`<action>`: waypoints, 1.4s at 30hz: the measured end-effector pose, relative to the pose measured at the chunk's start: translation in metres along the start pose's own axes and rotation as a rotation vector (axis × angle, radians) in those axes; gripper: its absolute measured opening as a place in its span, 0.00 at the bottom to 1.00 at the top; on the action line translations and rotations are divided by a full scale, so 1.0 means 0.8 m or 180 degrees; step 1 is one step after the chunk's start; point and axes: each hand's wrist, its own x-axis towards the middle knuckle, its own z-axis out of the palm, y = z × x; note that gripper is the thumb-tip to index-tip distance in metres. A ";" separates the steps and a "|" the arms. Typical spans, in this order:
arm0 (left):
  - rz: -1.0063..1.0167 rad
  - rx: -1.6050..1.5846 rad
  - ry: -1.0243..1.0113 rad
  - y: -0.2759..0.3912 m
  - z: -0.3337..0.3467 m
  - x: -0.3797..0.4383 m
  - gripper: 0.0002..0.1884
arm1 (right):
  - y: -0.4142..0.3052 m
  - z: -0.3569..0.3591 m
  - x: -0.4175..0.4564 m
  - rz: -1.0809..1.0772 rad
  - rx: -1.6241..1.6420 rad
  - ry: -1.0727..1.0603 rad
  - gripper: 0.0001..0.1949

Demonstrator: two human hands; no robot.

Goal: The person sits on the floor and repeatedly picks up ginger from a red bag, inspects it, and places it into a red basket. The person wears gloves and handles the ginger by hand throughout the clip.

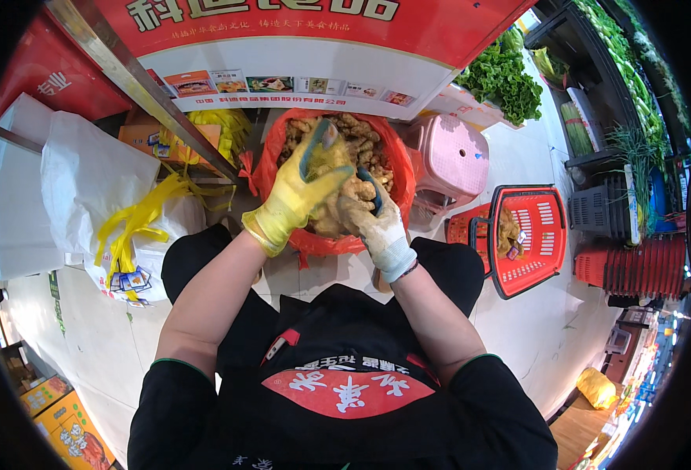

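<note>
A red plastic bag (pixel 403 191) full of ginger roots (pixel 360 134) stands between my knees. My left hand (pixel 289 191) is over its left side, with yellow mesh netting (pixel 326 161) stretched over the glove. Thumb and fingers are spread apart, and the net spans the gap between them. My right hand (pixel 378 229), in a soiled white knit glove with a blue-grey palm, grips a knobbly ginger piece (pixel 357 191) close to the left thumb. Part of that piece is hidden by the fingers.
To the right are a pink plastic stool (pixel 454 155) and a red shopping basket (pixel 527 258) holding netted ginger (pixel 507 232). Yellow net bags with tags (pixel 125 229) lie on a white sack (pixel 96 170) at the left. A metal post (pixel 146 82) and a red-and-white printed panel (pixel 298 64) bound the far side.
</note>
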 end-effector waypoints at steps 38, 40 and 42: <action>-0.0850 -0.0684 -0.2804 0.003 -0.017 -0.043 0.20 | 0.001 0.019 0.098 0.1042 -0.0375 -0.2909 0.15; -0.1109 -0.0832 -0.2924 0.001 -0.018 -0.039 0.23 | -0.016 0.023 0.087 0.1015 0.0243 -0.2820 0.14; -0.1114 -0.0952 -0.2858 -0.001 -0.019 -0.041 0.23 | -0.017 0.019 0.084 0.1022 0.0223 -0.2673 0.14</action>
